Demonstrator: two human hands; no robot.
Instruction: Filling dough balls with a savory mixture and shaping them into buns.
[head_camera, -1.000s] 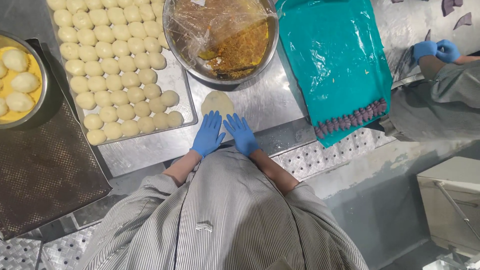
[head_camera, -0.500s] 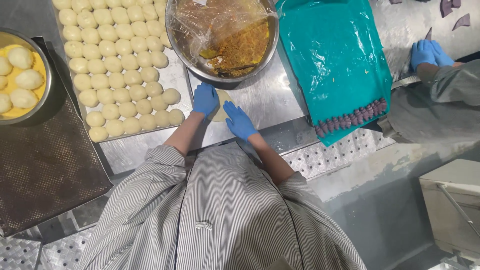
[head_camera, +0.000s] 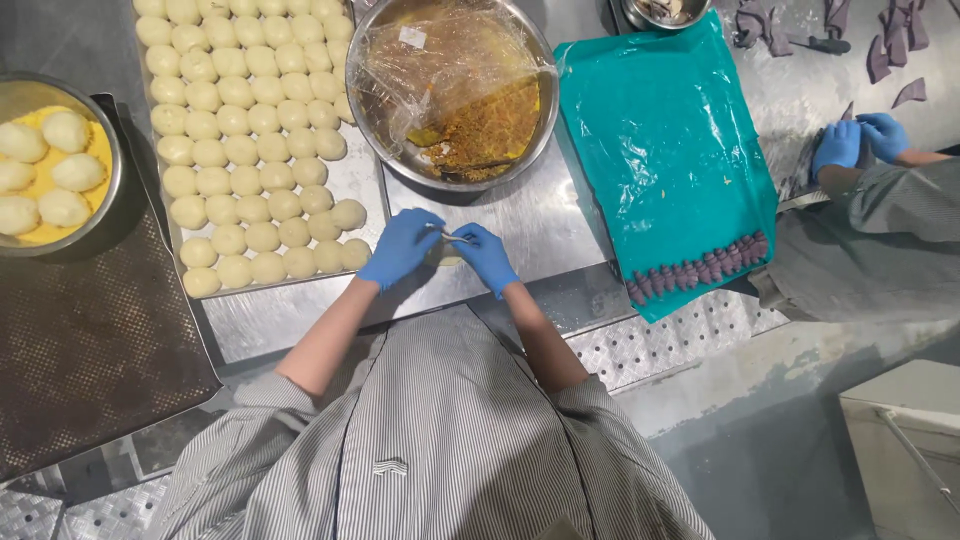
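Note:
Both my hands wear blue gloves and meet over the steel table (head_camera: 560, 235), just below the big filling bowl (head_camera: 452, 95). My left hand (head_camera: 400, 246) is curled around a pale flat dough piece (head_camera: 447, 261), which is mostly hidden under the fingers. My right hand (head_camera: 486, 257) pinches a thin metal spatula (head_camera: 452, 237) whose tip points toward my left hand. The bowl is steel, partly covered with crumpled cling film, and holds yellow-brown filling.
A tray of several rows of pale dough balls (head_camera: 245, 150) lies left of my hands. Further left are a bowl with larger balls on yellow (head_camera: 50, 170) and a dark mesh mat (head_camera: 90, 350). Right: teal sheet (head_camera: 660, 150) with purple pieces (head_camera: 700, 272); a co-worker's gloved hands (head_camera: 860, 145).
My hands pressed the dough flat on the table, then my left hand moved up over it. Now both hands have come together with the dough and a spatula between them.

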